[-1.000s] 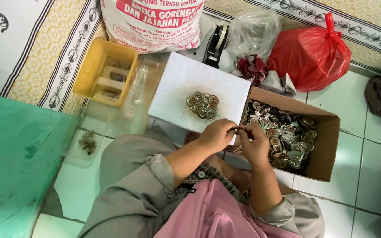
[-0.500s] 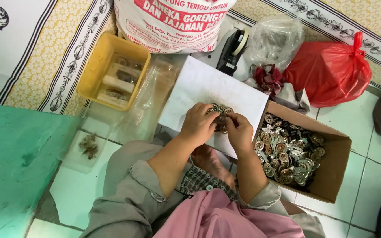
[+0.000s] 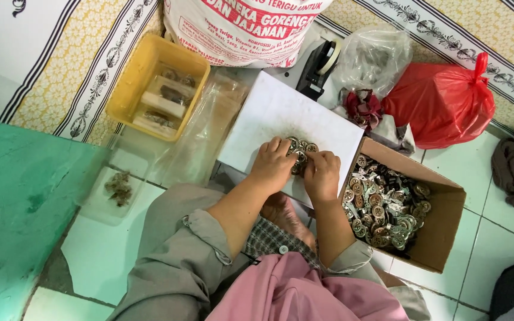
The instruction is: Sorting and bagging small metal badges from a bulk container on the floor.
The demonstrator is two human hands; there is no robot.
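Note:
A small cluster of round metal pieces (image 3: 302, 148) lies on a white board (image 3: 281, 116) in front of me. My left hand (image 3: 272, 164) rests on the board with its fingers curled over the left side of the cluster. My right hand (image 3: 322, 173) presses against the cluster's right side, fingers bent onto the pieces. Both hands touch the pieces; whether either one pinches a single piece is hidden by the fingers. A brown cardboard box (image 3: 441, 229) to the right holds several more of the same metal pieces (image 3: 385, 208).
A yellow tray (image 3: 129, 89) with small packets stands at the upper left, beside clear plastic bags (image 3: 200, 139). A large printed sack (image 3: 242, 27), a black tape dispenser (image 3: 319, 62), a clear bag (image 3: 376, 56) and a red bag (image 3: 441, 101) lie behind. A green surface (image 3: 13, 202) is at left.
Both hands moved forward from near my lap, by the box edge, onto the white board and now close around the cluster of metal pieces. The camera has shifted slightly.

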